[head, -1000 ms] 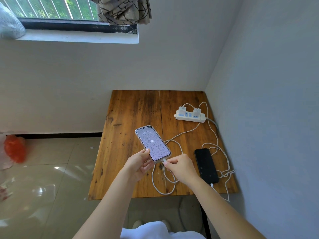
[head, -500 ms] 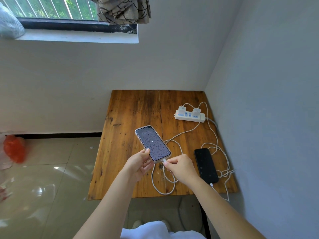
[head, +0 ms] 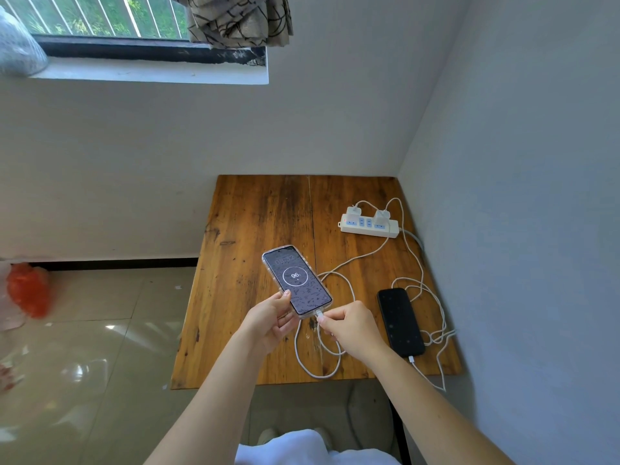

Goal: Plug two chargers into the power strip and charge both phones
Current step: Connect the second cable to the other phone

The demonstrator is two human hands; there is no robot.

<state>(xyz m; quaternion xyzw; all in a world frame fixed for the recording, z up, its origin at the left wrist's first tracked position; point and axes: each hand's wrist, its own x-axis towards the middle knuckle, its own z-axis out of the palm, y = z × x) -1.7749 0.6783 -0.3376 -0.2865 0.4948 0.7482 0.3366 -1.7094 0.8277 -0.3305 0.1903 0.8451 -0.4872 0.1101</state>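
My left hand holds a phone in a clear case above the wooden table. Its screen is lit and shows a ring with 96 in it. My right hand pinches the white cable plug seated in the phone's bottom edge. A white power strip lies at the back right with two white chargers plugged in. A black phone lies flat at the right with a white cable in its near end.
White cables loop loosely across the table between the strip and the phones; one hangs over the front right edge. Walls close the table in at the back and right. An orange bag sits on the tiled floor at left.
The held phone's screen changed from a pale patterned picture to a dark one with a charging ring reading 96. Both hands stayed in place.
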